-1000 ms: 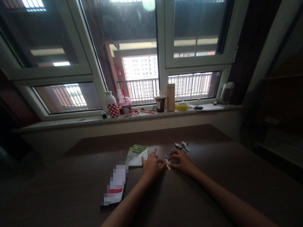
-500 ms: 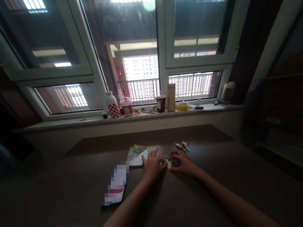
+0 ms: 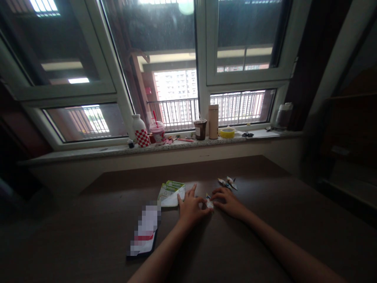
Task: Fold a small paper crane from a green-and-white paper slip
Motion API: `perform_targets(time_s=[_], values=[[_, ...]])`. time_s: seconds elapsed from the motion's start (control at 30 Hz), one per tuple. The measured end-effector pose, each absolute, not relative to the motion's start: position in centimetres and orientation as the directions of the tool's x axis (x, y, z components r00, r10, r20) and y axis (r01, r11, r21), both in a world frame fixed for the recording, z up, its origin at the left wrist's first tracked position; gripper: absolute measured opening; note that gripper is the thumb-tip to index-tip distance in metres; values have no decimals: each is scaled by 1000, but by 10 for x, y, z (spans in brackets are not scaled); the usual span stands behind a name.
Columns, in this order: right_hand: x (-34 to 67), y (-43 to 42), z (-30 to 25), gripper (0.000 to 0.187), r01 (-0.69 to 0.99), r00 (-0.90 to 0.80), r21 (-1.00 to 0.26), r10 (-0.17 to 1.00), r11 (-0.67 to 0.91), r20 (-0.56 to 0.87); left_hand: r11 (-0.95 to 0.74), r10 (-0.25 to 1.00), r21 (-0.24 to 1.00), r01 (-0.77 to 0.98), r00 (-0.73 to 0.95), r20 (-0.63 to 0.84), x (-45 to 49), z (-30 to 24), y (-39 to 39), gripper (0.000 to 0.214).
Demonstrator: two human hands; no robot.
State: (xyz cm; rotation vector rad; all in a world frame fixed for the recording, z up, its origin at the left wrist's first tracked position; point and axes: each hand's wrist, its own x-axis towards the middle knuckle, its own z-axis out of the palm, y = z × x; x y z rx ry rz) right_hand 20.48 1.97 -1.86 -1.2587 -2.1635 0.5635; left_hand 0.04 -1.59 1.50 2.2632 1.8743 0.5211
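Note:
Both my hands rest on a dark brown table and meet over a small folded piece of patterned paper. My left hand pinches the paper's left side with thumb and forefinger while its other fingers point up and away. My right hand pinches the right side with curled fingers. Two small finished folded paper figures lie just beyond my right hand. A green and white packet of paper lies by my left hand's fingertips.
A phone lies on the table to the left of my left forearm. Along the stone windowsill stand a red-checked bottle, a pink cup, a dark cup, a tan flask, yellow tape and scissors.
My hands have drawn closer together over the paper piece, and more of it is covered by my fingers. Nothing else on the table has moved.

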Motion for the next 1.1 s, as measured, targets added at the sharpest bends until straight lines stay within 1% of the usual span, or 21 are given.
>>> perform_targets(time_s=[0.33,0.4,0.53,0.6,0.77,0.93,1.1], values=[[201,19,-22,16,657,-368,-565,866,500,339,-245,967,330,912,205,149,-2,17,-18,46],[202,19,-22,16,661,-369,-557,864,503,342,-237,969,323,916,199,148,-2,17,-18,42],[202,18,-21,17,661,-376,-550,860,510,345,-202,974,323,925,155,164,-1,16,-17,26],[202,17,-20,18,660,-382,-549,859,512,342,-185,976,320,929,136,169,0,16,-16,23],[203,16,-18,29,671,-393,-550,867,498,306,-167,981,315,934,124,152,1,17,-14,21],[202,12,-16,34,673,-399,-546,866,499,301,-177,976,303,936,129,173,1,15,-13,19],[199,7,-13,44,695,-396,-525,871,491,290,-170,979,293,941,128,157,1,15,-13,20]])
